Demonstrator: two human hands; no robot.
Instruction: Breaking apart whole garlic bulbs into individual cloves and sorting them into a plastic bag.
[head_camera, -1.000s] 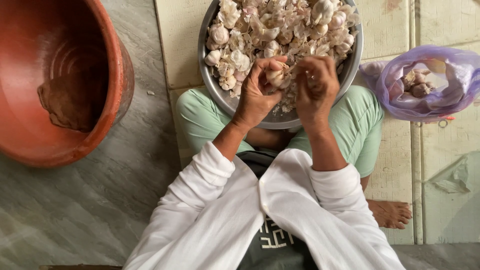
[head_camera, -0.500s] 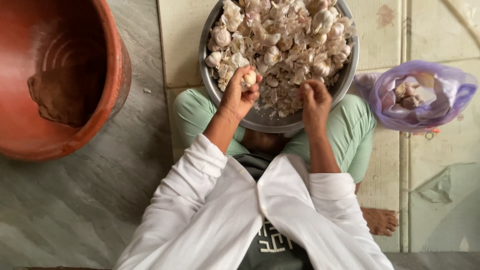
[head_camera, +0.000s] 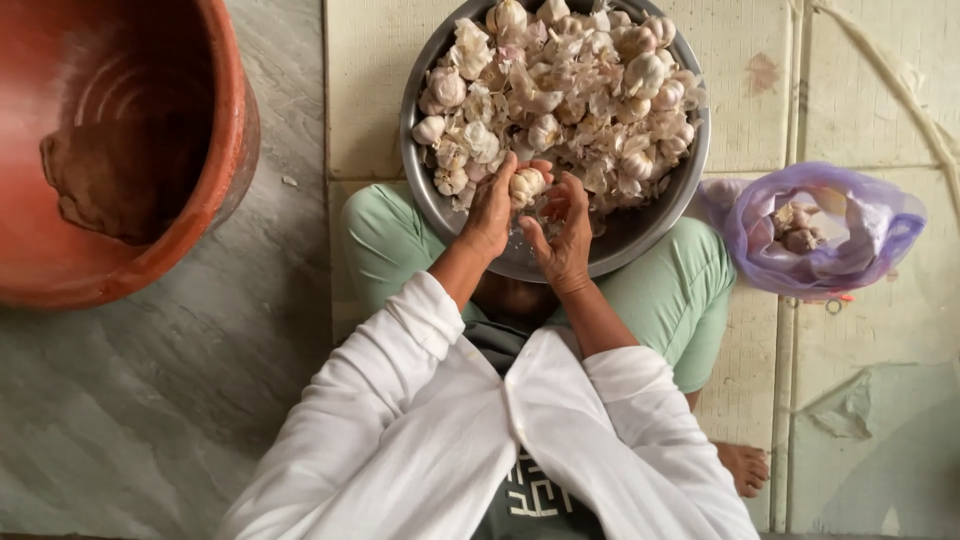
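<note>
Left hand (head_camera: 492, 205) has brought one garlic bulb (head_camera: 527, 183) back to the near rim of the steel bowl (head_camera: 420, 170), fingers curled around it; right hand (head_camera: 562, 232) has closed in, fingers half-curled, touching the bulb; peeling evidently under way; loose skins crowd the bowl; purple bag (head_camera: 850, 260) off its right edge; clay pot (head_camera: 225, 150) well left.

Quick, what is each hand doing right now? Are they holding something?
Left hand: closed on a garlic bulb, over the metal bowl.
Right hand: fingers half curled beside the bulb; whether it grips anything cannot be told.
</note>
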